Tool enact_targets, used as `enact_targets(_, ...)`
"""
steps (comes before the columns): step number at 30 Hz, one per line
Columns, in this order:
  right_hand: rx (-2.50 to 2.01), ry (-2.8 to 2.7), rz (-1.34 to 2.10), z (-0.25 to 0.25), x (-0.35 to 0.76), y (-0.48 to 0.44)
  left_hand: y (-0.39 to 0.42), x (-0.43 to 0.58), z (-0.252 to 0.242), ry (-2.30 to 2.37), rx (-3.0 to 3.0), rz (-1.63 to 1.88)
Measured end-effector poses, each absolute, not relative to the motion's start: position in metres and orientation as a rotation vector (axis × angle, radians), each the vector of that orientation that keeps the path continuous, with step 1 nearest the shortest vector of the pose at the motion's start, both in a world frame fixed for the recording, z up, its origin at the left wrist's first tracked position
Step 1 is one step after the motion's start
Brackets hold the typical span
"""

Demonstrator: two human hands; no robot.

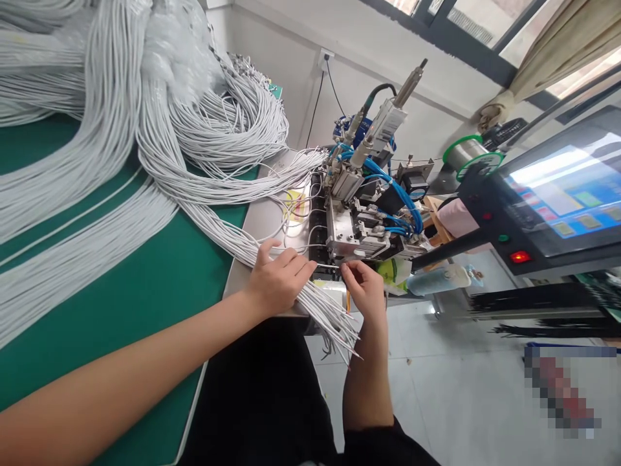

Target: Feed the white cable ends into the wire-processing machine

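My left hand [279,278] lies on a bundle of white cables [320,307] at the table's edge, fingers stretched flat and pointing at the machine. My right hand [363,288] is pinched on the end of one thin white wire, held at the front slot of a small metal machine [359,226] with blue air hoses. The cable ends fan out past the edge between my two hands.
Large heaps of white cable [160,123] cover the green table mat [160,278]. A control box with a touch screen [557,194] and lit red button stands at the right. A wire spool [466,155] sits behind the machine. Tiled floor lies below.
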State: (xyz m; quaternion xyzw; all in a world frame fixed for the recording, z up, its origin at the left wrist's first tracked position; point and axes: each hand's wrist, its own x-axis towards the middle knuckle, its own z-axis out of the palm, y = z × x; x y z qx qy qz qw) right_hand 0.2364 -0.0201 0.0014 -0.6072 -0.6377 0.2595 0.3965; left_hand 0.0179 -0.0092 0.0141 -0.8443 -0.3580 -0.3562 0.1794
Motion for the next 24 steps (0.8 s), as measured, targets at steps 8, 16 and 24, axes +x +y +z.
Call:
enact_targets(8,-1.335,-1.349,1.037,-0.019,0.233,-0.010,-0.009,0.019,0.011,-1.056,-2.392,-0.967)
enact_targets(16,-1.321,-1.260,0.993,-0.022,0.229,-0.015,-0.010,0.019,0.011,-1.071,-2.402,-0.981)
enact_targets(24,-1.397,-1.152,1.170,-0.024,0.228,-0.012,-0.009,0.020,0.008,-1.115,-2.432,-0.976)
